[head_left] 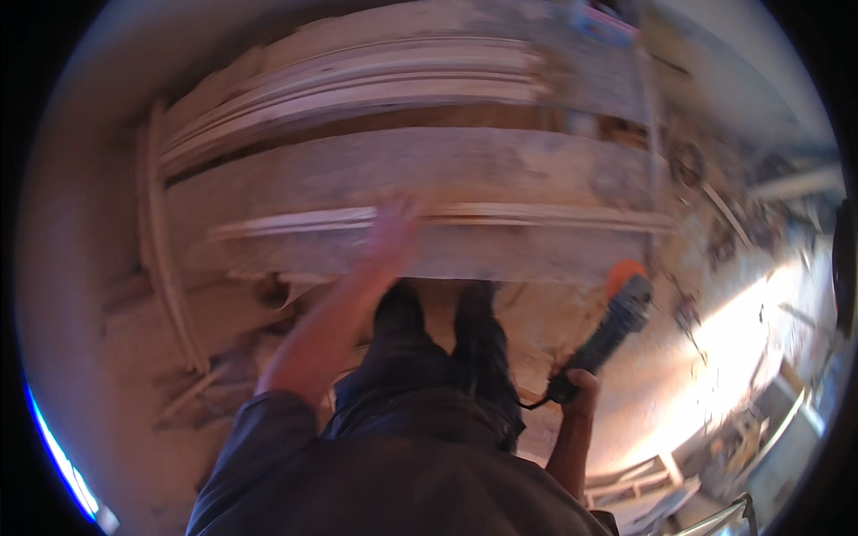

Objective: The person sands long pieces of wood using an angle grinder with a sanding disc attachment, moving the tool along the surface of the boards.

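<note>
A thin pale wooden strip (527, 213) lies lengthwise across the work table (393, 163). My left hand (399, 219) reaches forward to the strip, over its middle; its fingers are smeared by motion, so their grip does not show. In my right hand (583, 389), wrapped round the rear end, is a dark angle grinder (615, 320) with an orange disc (625, 275). The grinder points away from me, off the table's near right side, with the disc close to the table edge and apart from the strip. A black cord runs from its back end.
Several long pale wooden strips (375, 79) lie together on the far part of the table. Tools and scraps, among them a stick (728, 214), litter the floor to the right. A wooden frame (639, 491) stands at the lower right. Long boards (170, 259) lean along the left end.
</note>
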The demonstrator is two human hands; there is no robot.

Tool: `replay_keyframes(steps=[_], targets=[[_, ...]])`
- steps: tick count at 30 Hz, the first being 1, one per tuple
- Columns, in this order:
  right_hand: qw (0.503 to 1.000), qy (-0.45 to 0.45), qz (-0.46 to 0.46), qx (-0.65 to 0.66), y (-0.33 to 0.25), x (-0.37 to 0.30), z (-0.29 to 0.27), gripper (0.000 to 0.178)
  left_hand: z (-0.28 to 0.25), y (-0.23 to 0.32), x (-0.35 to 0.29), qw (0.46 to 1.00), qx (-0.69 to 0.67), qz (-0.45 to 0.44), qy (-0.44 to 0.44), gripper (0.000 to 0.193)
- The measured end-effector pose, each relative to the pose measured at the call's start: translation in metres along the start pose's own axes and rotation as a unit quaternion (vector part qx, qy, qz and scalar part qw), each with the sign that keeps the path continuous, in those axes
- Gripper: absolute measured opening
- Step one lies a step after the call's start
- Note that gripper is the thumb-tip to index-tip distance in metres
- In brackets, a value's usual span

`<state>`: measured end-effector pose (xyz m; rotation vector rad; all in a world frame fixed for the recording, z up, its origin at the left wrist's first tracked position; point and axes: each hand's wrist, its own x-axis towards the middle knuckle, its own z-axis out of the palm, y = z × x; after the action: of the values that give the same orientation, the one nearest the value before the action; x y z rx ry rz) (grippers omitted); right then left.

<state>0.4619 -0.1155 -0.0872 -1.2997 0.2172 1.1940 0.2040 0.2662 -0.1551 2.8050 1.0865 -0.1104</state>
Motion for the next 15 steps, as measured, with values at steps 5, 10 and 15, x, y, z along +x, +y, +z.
replay_keyframes(steps=[5,10,15], targets=[[0.996,-0.067,0.021,-0.056,0.007,0.018,0.090,0.060,-0.051,0.102,-0.037,0.877,-0.411,-0.248,-0.027,0.057],[0.983,-0.095,0.060,-0.147,0.080,0.051,0.152,0.052,-0.036,0.109,-0.049,0.536,-0.789,-0.246,-0.172,0.048],[0.947,-0.189,0.118,-0.232,0.145,0.033,0.305,0.041,-0.056,-0.035,-0.087,0.395,-0.858,-0.316,-0.083,0.035]])
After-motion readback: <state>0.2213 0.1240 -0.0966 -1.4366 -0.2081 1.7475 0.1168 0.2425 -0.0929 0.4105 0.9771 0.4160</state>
